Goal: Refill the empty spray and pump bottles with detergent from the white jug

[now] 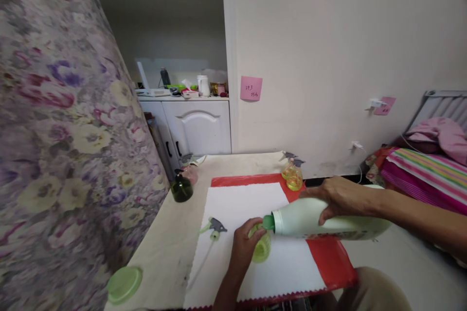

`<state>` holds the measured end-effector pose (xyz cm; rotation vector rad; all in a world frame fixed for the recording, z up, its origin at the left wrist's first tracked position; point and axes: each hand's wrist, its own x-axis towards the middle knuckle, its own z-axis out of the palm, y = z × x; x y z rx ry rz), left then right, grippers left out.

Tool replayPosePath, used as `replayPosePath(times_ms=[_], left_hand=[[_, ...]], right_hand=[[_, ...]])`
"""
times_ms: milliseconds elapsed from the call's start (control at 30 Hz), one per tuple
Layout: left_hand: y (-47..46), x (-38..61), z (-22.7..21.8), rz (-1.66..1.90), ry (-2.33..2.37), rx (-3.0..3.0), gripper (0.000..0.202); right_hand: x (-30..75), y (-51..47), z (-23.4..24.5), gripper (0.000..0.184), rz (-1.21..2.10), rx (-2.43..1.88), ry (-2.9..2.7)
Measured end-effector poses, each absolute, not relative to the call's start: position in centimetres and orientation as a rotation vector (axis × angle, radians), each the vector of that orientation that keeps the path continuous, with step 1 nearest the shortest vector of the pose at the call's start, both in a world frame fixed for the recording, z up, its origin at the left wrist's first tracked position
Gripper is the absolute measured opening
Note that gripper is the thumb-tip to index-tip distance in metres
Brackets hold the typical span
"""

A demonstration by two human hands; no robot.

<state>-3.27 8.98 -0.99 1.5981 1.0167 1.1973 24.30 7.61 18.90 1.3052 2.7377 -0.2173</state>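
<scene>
My right hand (337, 197) is closed around a large pale green jug (302, 218), which is tilted onto its side. Its green spout (269, 222) points left, at the mouth of a small yellow-green spray bottle (261, 250). My left hand (246, 240) grips that bottle near its neck on the white sheet. Whether liquid is flowing I cannot make out. To the left, a grey and green spray head (215, 228) with its tube lies on the sheet. A round green cap (124, 284) rests near the table's front left corner.
A dark green pump bottle (181, 187) and a pink spray bottle (190, 172) stand at the back left. Spray bottles with yellow liquid (294, 179) stand at the back right. A red sheet (330, 260) lies under the white paper (292, 272). A floral curtain (80, 131) hangs at left.
</scene>
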Motion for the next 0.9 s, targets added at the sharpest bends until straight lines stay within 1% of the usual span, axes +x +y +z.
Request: replayPosePath(times_ms=[100, 267, 433, 667, 900], left_hand=[[9.0, -3.3, -0.8, 1.191, 1.016, 1.604, 0.02], [9.0, -3.3, -0.6, 1.187, 1.015, 1.61, 0.02], [9.0, -3.2, -0.7, 1.197, 1.02, 1.609, 0.019], [9.1, -3.2, -1.0, 1.2, 1.021, 1.617, 0.019], [9.2, -3.2, -1.0, 1.201, 1.044, 1.617, 0.02]], right_hand=[[24.2, 7.5, 19.1, 0.061, -0.194, 1.304, 2.73], [24.2, 7.4, 19.2, 0.055, -0.152, 1.289, 2.75], [24.2, 7.5, 19.1, 0.057, -0.103, 1.312, 2.741], [24.1, 7.5, 19.4, 0.05, -0.208, 1.309, 2.747], [24.9, 8.1, 18.3, 0.056, -0.119, 1.285, 2.777]])
